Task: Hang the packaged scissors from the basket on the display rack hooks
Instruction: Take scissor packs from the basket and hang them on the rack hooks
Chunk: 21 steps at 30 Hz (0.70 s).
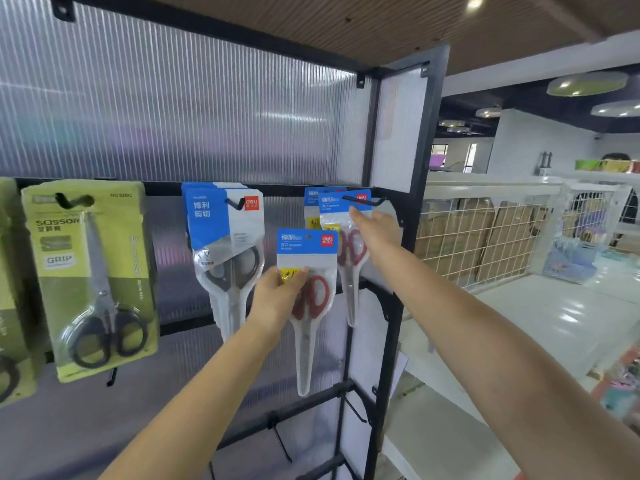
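Observation:
My left hand (281, 292) grips a packaged pair of red-handled scissors (309, 299) by its left side, holding it upright in front of the rack. My right hand (375, 233) reaches up with straight fingers and touches the red-handled scissor packs (341, 216) hanging on the rightmost black hook (367, 201). The held pack sits below and to the left of that hook. The basket is out of view.
Grey-handled scissor packs (225, 244) hang on the middle hook and green-carded scissors (93, 278) on the left one. Bare hooks (282, 441) stick out lower on the black rack frame (412, 237). A white wire-mesh shelf (485, 237) stands to the right.

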Each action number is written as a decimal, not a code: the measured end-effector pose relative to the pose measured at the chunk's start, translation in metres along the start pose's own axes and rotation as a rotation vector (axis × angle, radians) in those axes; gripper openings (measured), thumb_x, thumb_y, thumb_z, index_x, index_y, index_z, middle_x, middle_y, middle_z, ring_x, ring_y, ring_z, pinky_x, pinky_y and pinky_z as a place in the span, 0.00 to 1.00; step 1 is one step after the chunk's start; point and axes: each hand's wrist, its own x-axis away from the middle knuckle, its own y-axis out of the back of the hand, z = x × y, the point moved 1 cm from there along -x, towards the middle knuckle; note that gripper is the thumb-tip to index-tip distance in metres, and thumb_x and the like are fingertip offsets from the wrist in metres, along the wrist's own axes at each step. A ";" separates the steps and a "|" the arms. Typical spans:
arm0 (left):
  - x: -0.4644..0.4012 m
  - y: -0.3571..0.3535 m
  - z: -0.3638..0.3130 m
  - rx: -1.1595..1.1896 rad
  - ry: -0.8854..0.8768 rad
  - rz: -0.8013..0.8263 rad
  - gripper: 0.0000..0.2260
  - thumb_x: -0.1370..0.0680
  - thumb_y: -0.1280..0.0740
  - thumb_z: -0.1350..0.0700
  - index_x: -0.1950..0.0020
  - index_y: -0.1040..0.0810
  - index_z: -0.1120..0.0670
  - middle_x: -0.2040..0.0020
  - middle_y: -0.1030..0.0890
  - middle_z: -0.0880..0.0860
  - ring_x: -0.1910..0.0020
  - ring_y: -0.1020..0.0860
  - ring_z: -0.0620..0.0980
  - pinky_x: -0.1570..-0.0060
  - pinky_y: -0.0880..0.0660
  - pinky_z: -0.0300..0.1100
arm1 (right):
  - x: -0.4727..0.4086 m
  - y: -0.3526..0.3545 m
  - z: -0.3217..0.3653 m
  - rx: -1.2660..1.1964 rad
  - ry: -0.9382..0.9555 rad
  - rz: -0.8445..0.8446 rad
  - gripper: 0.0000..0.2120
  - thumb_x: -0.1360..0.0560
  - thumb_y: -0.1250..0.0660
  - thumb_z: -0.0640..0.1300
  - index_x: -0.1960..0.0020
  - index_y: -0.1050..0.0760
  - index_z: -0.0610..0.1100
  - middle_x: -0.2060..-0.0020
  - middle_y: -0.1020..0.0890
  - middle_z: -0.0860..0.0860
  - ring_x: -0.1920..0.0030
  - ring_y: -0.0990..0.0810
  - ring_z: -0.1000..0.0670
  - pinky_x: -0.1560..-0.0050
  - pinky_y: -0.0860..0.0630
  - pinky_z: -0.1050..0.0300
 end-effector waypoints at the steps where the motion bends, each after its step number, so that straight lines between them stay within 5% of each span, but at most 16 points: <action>1: -0.001 0.000 0.001 -0.012 -0.013 0.014 0.07 0.22 0.34 0.54 0.48 0.27 0.56 0.57 0.22 0.49 0.61 0.25 0.41 0.68 0.28 0.29 | -0.004 -0.004 -0.001 -0.007 -0.004 -0.003 0.15 0.24 0.34 0.52 0.52 0.22 0.39 0.54 0.18 0.44 0.53 0.20 0.46 0.46 0.24 0.50; 8: -0.004 0.004 0.006 -0.049 -0.041 0.089 0.06 0.22 0.35 0.54 0.47 0.26 0.54 0.56 0.21 0.46 0.59 0.23 0.39 0.66 0.26 0.26 | -0.025 -0.026 -0.004 0.123 0.055 0.006 0.22 0.23 0.37 0.54 0.47 0.21 0.34 0.51 0.17 0.41 0.49 0.19 0.43 0.46 0.25 0.51; 12: -0.002 0.005 0.004 -0.054 -0.030 0.093 0.07 0.22 0.35 0.53 0.47 0.28 0.54 0.56 0.22 0.46 0.59 0.24 0.41 0.64 0.25 0.29 | -0.022 -0.022 -0.008 0.175 0.052 0.060 0.15 0.22 0.38 0.51 0.51 0.23 0.39 0.53 0.19 0.46 0.52 0.21 0.48 0.54 0.26 0.56; 15: 0.004 0.000 -0.001 -0.005 -0.004 0.091 0.05 0.23 0.33 0.55 0.51 0.28 0.53 0.57 0.22 0.48 0.60 0.23 0.41 0.65 0.26 0.29 | -0.011 -0.002 -0.009 0.138 0.053 0.088 0.16 0.24 0.36 0.49 0.41 0.25 0.40 0.46 0.20 0.47 0.47 0.22 0.48 0.48 0.25 0.53; 21: 0.018 -0.019 -0.013 0.059 -0.009 0.123 0.04 0.23 0.33 0.57 0.56 0.27 0.51 0.59 0.21 0.48 0.61 0.22 0.42 0.65 0.25 0.30 | 0.038 0.050 0.005 0.094 0.160 0.387 0.13 0.22 0.37 0.52 0.46 0.23 0.44 0.58 0.19 0.53 0.58 0.21 0.58 0.57 0.23 0.64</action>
